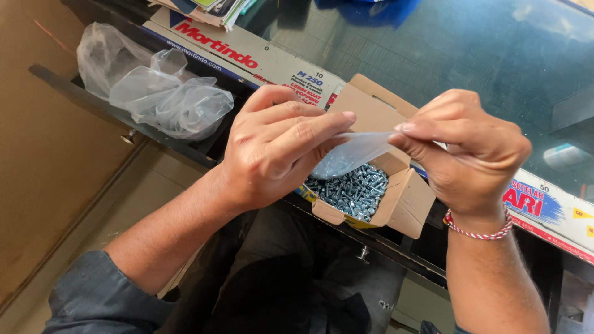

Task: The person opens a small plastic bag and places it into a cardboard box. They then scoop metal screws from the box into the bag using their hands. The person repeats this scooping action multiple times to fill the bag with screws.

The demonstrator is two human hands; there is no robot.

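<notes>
My left hand (pixel 278 145) and my right hand (pixel 470 151) both pinch a small clear plastic bag (pixel 352 151), holding it stretched between them. The bag hangs just above an open cardboard box (pixel 405 201) filled with several small silver screws (pixel 356 188). The box rests at the near edge of a dark glass tabletop (pixel 445 55). My right wrist wears a red and white string bracelet (pixel 479 232).
A bunch of crumpled clear plastic bags (pixel 154 86) lies at the left on the table's edge. Flat printed cardboard boxes (pixel 247 52) lie behind the screw box, and another lies at the right (pixel 550 210). Stacked papers (pixel 204 9) sit at the top. My dark trousers (pixel 297 278) are below.
</notes>
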